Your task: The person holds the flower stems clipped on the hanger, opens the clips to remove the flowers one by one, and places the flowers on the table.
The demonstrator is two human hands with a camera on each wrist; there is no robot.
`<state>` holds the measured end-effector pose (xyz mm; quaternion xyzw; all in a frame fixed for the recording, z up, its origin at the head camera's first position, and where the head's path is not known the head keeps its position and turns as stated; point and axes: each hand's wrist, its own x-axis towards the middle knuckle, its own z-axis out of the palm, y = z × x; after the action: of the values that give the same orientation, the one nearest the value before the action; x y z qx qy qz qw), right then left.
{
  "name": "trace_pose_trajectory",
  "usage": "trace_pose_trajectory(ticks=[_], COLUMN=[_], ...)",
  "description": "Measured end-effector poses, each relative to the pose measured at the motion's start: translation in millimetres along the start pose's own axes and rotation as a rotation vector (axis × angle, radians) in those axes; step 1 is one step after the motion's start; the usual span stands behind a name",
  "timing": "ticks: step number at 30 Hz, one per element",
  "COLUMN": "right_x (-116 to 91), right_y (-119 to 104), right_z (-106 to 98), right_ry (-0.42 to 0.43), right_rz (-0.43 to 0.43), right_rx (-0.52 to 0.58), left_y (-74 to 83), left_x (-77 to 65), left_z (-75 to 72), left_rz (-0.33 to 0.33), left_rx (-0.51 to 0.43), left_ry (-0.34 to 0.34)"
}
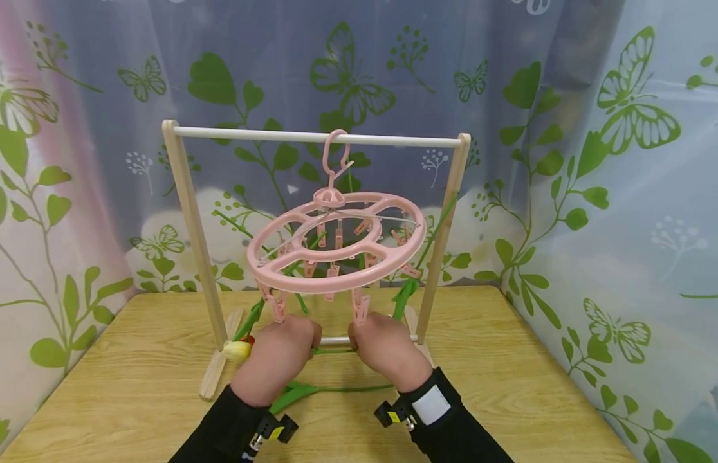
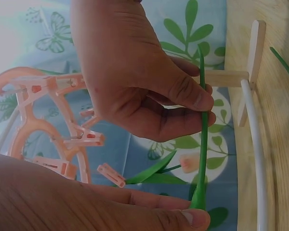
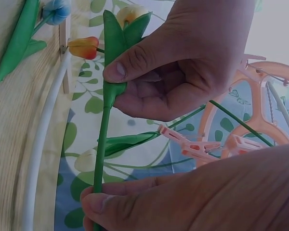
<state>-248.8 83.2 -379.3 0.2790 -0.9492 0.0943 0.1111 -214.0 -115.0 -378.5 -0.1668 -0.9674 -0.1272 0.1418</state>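
Observation:
My left hand [image 1: 280, 347] pinches an artificial tulip at the base of its green leaves [image 3: 114, 41]; its pale yellow head [image 1: 237, 350] shows beyond that hand. The right hand [image 1: 388, 347] pinches the thin green stem [image 2: 203, 139] of the same tulip between thumb and fingers. Held level, the stem runs from hand to hand below a pink round clip hanger [image 1: 336, 283]. That hanger hooks over a white rod and has several pink clips [image 1: 360, 308]. Other tulips hang from it head down, among them an orange one [image 3: 84, 48] and a pink one [image 2: 189, 162].
A wooden stand with a white top rod [image 1: 249, 134] carries the hanger; its feet [image 1: 213, 376] rest on the wooden table [image 1: 509, 386]. A blue tulip [image 3: 57, 12] lies on the table in front of the stand. Patterned curtains [image 1: 654, 212] close off the back and sides.

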Motion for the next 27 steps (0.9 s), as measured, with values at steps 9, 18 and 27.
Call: trace_pose_trajectory(ticks=[9, 18, 27], right_x=[0.7, 1.7, 3.2], right_y=[2.0, 1.4, 1.0], right_z=[4.9, 5.0, 7.6], right_ry=[-0.013, -0.100, -0.170], right_rz=[-0.011, 0.018, 0.053], right_rx=[0.024, 0.021, 0.044], left_y=[-1.4, -0.9, -5.9], left_x=[2.1, 4.0, 1.5], left_z=[3.7, 4.8, 13.9], left_rz=[-0.016, -0.041, 0.100], left_rx=[0.002, -0.041, 0.116], left_ry=[-0.031, -0.105, -0.007])
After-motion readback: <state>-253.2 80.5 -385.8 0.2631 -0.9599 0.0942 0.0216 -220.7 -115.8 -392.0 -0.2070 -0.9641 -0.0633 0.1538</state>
